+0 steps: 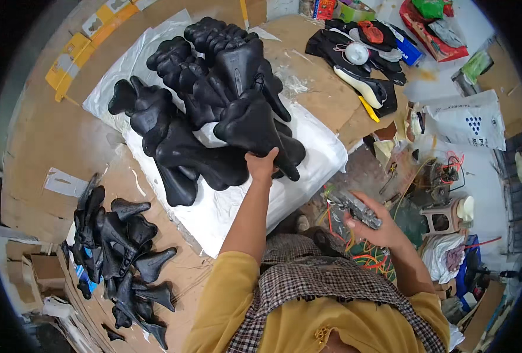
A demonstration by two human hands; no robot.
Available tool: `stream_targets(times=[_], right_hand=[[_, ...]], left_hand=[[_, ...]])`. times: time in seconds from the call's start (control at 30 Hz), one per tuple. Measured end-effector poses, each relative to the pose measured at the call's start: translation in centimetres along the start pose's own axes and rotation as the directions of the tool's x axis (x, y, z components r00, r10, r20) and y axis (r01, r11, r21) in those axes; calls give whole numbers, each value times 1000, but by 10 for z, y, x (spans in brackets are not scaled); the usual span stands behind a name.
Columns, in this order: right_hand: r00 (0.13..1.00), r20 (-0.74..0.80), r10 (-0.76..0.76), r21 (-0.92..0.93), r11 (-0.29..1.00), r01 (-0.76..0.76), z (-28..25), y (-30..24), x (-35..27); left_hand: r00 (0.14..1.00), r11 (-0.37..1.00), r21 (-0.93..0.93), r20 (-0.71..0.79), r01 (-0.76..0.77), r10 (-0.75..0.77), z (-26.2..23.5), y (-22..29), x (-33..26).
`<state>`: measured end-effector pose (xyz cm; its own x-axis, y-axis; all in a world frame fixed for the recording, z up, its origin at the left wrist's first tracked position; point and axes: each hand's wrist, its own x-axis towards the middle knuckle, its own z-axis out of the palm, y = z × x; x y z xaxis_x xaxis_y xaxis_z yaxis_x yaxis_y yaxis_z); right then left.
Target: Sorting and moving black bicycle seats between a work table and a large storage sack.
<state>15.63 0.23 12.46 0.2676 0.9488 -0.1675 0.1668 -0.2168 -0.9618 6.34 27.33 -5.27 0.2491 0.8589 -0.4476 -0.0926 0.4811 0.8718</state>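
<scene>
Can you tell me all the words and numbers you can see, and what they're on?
I won't copy print, but it's here:
White sack: lettering beside blue dots.
Blue box: white lettering.
Red box at the top: too small to read.
Black piece at the left hand: none readable.

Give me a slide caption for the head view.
Left hand grips a black saddle among others; right hand holds a grey object.

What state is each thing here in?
Left hand: gripping a black saddle-shaped piece
Right hand: closed around a grey tool
Large black pieces: piled on white sheeting
Smaller black pieces: heaped loosely on cardboard
Red bag: open, contents showing
Checked apron: worn
</scene>
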Motion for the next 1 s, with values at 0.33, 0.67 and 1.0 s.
stream_targets(times=[0.33,0.67,1.0], right_hand=[[995,36,-92,-11,996,92,-49,-1,-23],[999,-17,-37,-128,991,34,-72,-24,-45],[994,-17,-108,-129,986,105,-68,-20,-60]], left_hand=[[969,883,-403,48,241,-242,-41,27,45],[984,883,-449,164,138,-71,-50,23,44],[973,871,-491,215,32,86,-62,28,15]])
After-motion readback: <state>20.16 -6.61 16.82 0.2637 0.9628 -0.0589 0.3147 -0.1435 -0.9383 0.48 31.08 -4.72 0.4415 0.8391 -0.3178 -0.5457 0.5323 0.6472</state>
